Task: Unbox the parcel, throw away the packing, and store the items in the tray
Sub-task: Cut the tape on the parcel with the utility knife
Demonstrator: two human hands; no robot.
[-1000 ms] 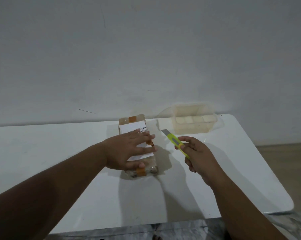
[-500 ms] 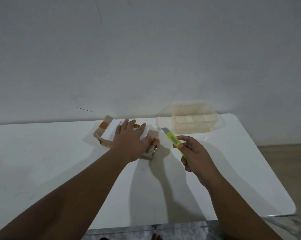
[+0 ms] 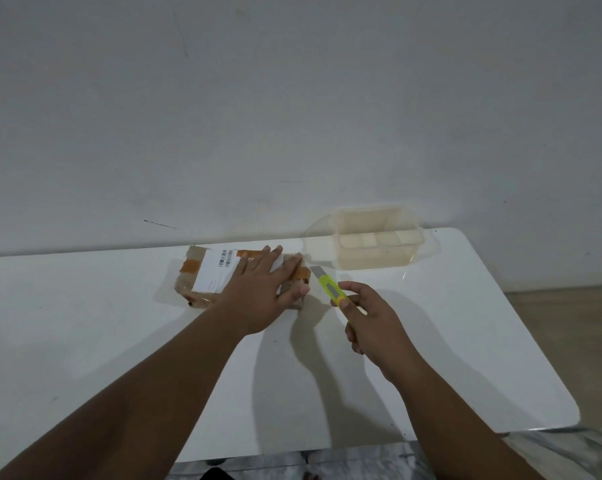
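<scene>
A small parcel (image 3: pixel 209 275) wrapped in clear plastic, with orange tape and a white barcode label, lies lengthwise left to right on the white table (image 3: pixel 84 323). My left hand (image 3: pixel 261 292) presses flat on its right half, fingers spread, thumb against the right end. My right hand (image 3: pixel 372 323) grips a yellow utility knife (image 3: pixel 329 285), its grey blade tip pointing up-left, a short way from the parcel's right end. A clear plastic tray (image 3: pixel 375 244) with compartments stands at the back right of the table.
A grey wall rises right behind the table. The table's right edge and rounded corner are near the tray, with wooden floor beyond. Marbled floor shows below the front edge.
My left hand has turned the parcel from pointing away from me to lying sideways and pushed it back. The knife hand has stayed almost in place.
</scene>
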